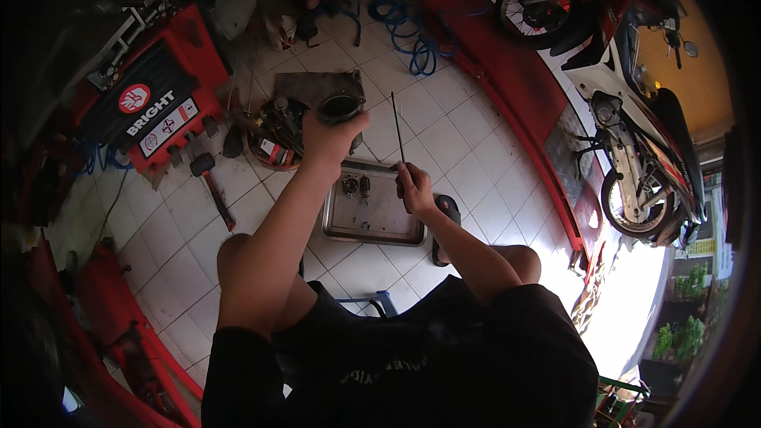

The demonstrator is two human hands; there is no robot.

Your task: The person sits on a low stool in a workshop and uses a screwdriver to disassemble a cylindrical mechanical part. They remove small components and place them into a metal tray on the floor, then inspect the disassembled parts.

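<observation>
My left hand [329, 136], raised over the floor, is wrapped round a dark round part with a wide open mouth [341, 106]; its exact kind does not show. My right hand [416, 188] is closed round a long thin dark rod [399, 127] that looks like a screwdriver and points away from me. The rod's tip stands apart from the round part. Below my hands a shallow metal tray [372, 238] rests on the tiles. Inside it lie a small round metal part [351, 185] and a dark cylindrical part [365, 188].
Left of the tray is a round container of tools [273, 157], and farther left a hammer [214, 190] lies by a red cabinet [186, 47]. A dark mat [293, 85] lies beyond. Blue hose [420, 55] coils behind. On the right stand a red ramp [507, 87] and a motorcycle [626, 111].
</observation>
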